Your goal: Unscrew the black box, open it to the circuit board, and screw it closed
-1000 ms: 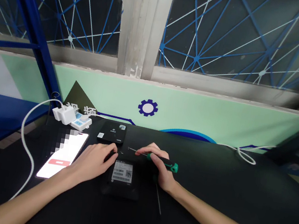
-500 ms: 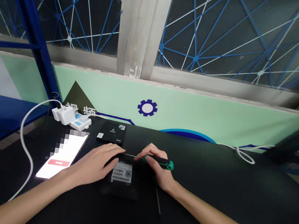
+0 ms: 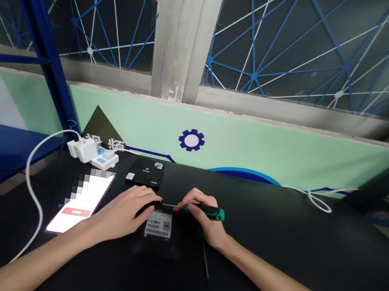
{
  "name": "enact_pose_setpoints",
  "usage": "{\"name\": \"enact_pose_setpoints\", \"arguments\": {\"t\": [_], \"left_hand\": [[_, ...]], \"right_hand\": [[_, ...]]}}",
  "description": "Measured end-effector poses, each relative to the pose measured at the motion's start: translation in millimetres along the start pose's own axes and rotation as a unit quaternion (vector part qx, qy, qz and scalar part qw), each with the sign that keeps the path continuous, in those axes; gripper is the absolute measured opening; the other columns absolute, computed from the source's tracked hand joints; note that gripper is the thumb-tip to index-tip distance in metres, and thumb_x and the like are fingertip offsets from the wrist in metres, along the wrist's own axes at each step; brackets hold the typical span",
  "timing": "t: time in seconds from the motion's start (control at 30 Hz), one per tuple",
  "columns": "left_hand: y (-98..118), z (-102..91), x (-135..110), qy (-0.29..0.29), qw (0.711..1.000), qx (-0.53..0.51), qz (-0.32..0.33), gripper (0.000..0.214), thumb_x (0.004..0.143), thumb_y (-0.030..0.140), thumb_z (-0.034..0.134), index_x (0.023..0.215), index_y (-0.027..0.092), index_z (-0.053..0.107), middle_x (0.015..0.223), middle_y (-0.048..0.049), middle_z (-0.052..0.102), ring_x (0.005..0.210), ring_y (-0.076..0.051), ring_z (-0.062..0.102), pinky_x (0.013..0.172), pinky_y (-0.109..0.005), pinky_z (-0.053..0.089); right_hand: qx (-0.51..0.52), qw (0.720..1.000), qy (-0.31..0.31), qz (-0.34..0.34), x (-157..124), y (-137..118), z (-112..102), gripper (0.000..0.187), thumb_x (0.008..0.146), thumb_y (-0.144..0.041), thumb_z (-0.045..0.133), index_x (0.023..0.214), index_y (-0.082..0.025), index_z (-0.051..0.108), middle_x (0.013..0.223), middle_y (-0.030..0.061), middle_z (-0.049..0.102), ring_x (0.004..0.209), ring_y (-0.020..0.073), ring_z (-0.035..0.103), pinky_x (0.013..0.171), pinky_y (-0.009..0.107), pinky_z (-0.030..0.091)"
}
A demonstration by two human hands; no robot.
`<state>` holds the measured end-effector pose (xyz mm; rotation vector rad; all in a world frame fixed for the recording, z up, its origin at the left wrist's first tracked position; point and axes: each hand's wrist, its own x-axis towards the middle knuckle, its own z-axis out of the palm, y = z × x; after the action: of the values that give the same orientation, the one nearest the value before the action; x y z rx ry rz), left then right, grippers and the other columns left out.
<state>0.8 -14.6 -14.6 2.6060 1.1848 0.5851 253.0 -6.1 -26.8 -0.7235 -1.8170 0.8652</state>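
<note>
My right hand (image 3: 203, 216) is wrapped round the green-and-black handle of a screwdriver (image 3: 215, 213). The thin shaft lies almost level and points left, to the far edge of a black set-top box (image 3: 155, 245). A white label with a square code faces up on this box. My left hand (image 3: 132, 209) grips the box at its far left corner, thumb on the label side and fingers at the back edge. Its fingertips are close to the screwdriver's tip, and the exact contact there is hard to make out.
A second black box (image 3: 145, 173) lies behind my left hand. A lit phone (image 3: 84, 206) is left of my forearm, near a white power strip (image 3: 104, 157) with a plug and cable (image 3: 29, 171). A thin metal rod (image 3: 205, 259) lies below my right hand on the black table (image 3: 277, 230).
The screwdriver's handle has shifted very slightly left and down with my right hand. My left hand and the labelled box look the same.
</note>
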Motion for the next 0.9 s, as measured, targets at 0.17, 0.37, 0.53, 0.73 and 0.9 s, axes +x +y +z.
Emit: {"name": "enact_pose_setpoints", "arguments": {"t": [0.17,0.37,0.53,0.73,0.9], "left_hand": [[0.4,0.0,0.3,-0.006,1.000,0.003,-0.005,0.033,0.103,0.029,0.040,0.127,0.025,0.062,0.123,-0.0058,0.067,0.116,-0.023,0.059,0.105,-0.042,0.045],[-1.8,1.5,-0.4,0.014,1.000,0.021,-0.015,0.032,0.102,0.032,0.042,0.128,0.025,0.060,0.124,-0.0045,0.067,0.119,-0.024,0.059,0.104,-0.041,0.044],[-2.4,-0.9,1.1,0.059,0.997,0.029,-0.049,0.022,0.097,0.033,0.048,0.113,0.025,0.062,0.106,-0.0024,0.068,0.099,-0.021,0.063,0.087,-0.035,0.049],[0.2,-6.8,2.6,0.072,0.983,0.100,-0.137,0.025,0.089,0.042,0.055,0.073,0.023,0.052,0.068,0.0024,0.061,0.059,-0.016,0.055,0.054,-0.028,0.034],[-1.9,-6.1,1.8,0.005,0.980,0.110,-0.166,0.042,0.091,0.052,0.050,0.061,0.022,0.045,0.054,0.0025,0.054,0.051,-0.016,0.051,0.050,-0.027,0.025]], "right_hand": [[0.004,1.000,0.005,-0.014,0.2,-0.6,-0.2,0.036,0.097,-0.048,0.055,0.082,-0.020,0.072,0.078,0.0068,0.073,0.077,0.0231,0.063,0.073,0.036,0.047],[-0.005,0.999,0.031,-0.022,-0.5,-2.2,-1.1,0.036,0.097,-0.045,0.053,0.077,-0.020,0.071,0.074,0.0062,0.068,0.074,0.0222,0.060,0.071,0.036,0.045],[0.036,0.996,0.081,-0.001,-3.8,4.6,-0.4,0.028,0.095,-0.040,0.056,0.076,-0.020,0.064,0.063,0.0003,0.060,0.060,0.0165,0.053,0.060,0.030,0.039],[0.098,0.981,0.164,0.028,0.9,9.1,-0.6,0.027,0.095,-0.039,0.056,0.076,-0.021,0.053,0.057,-0.0047,0.051,0.051,0.0123,0.044,0.053,0.026,0.032],[-0.018,0.991,0.129,0.033,8.2,0.0,-7.3,0.031,0.097,-0.037,0.053,0.071,-0.021,0.049,0.060,-0.0054,0.040,0.056,0.0118,0.036,0.054,0.026,0.029]]}}
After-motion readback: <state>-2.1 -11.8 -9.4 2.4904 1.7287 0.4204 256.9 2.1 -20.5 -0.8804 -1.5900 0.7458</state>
